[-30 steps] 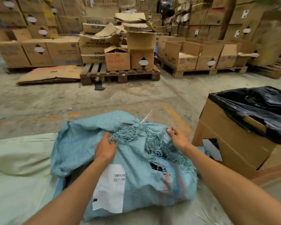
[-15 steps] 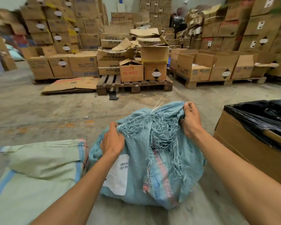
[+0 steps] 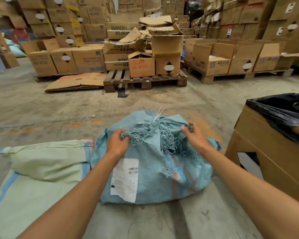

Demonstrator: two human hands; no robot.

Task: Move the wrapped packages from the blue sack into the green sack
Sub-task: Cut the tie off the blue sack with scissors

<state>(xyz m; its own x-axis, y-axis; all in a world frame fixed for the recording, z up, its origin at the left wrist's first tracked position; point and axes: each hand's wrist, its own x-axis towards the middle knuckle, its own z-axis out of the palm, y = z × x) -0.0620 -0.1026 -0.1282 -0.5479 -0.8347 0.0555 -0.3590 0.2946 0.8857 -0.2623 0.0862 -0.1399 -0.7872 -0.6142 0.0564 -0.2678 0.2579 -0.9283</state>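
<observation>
On a warehouse's concrete floor (image 3: 59, 109), the blue sack (image 3: 154, 169) sits at lower centre beside the green sack (image 3: 47, 159) at lower left, left hand (image 3: 118, 144) and right hand (image 3: 195, 138) both gripping its frayed mouth (image 3: 154, 135), likely opening it before pulling packages out.

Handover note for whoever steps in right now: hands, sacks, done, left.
Left hand grips the frayed mouth of the blue sack. Right hand grips the same frayed edge on the other side.
Blue sack sits on the floor, bulging, mouth not yet spread open. Green sack lies to its left, touching it.
Done: no wrapped packages in view, none moved as far as can be seen.
Left: open the blue sack, transfer the packages into the green one.
</observation>
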